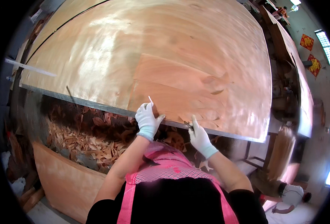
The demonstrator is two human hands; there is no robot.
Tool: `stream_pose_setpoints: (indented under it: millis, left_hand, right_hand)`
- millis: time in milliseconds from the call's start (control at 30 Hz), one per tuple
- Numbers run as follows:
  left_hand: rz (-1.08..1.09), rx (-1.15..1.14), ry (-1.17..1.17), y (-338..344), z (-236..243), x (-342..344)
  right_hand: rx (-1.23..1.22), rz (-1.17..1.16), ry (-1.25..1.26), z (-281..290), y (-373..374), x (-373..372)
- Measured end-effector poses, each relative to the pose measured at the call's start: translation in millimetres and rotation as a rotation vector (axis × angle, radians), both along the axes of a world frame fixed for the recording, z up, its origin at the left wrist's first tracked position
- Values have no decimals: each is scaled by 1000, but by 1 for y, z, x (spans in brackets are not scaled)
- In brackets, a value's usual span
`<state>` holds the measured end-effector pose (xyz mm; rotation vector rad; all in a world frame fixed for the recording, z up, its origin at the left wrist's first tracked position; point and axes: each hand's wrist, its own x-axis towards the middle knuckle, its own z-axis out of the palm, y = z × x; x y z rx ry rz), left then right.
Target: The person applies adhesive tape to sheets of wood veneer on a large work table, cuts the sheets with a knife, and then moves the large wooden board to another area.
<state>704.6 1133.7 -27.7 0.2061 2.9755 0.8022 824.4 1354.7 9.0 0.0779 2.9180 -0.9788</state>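
Observation:
My left hand [146, 118], in a white glove, is at the near edge of the veneer stack [194, 41], its fingers closed and thumb out to the right. A thin white strip [150, 99] sticks up from those fingers. My right hand [201, 139], also gloved, is closed around a small dark tool [188, 126] at the same edge, index finger pointing forward; the tool's exact kind cannot be made out. Between and beyond both hands lies a reddish veneer sheet [172, 76], with torn, curled pieces [214, 84] toward its right side.
Below the stack's left edge lies a heap of wood scraps [94, 147]. A curved wooden panel [64, 175] stands at the lower left. A white ruler-like strip [30, 67] juts over the far-left edge. Another person [292, 196] bends at the lower right.

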Motion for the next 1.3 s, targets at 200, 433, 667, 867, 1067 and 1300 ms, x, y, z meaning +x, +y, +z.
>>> stream_pose_setpoints:
  millis: [200, 433, 667, 867, 1067, 1300]
  left_hand:
    - [-5, -17, 8, 2, -1, 1]
    - [8, 160, 127, -11, 7, -24]
    - [-258, 316, 396, 2, 28, -194]
    - [-677, -391, 73, 41, 34, -280]
    - [-345, -183, 774, 50, 125, -298]
    - [-395, 641, -294, -1, 83, -172]
  right_hand:
    - [-59, 249, -109, 1, -25, -42]
    - [260, 275, -349, -6, -50, -42]
    - [197, 220, -382, 0, -52, -44]
    - [176, 161, -438, 3, -58, -42]
    - [316, 154, -390, 0, -64, -40]
    - [509, 222, -118, -20, -80, -41]
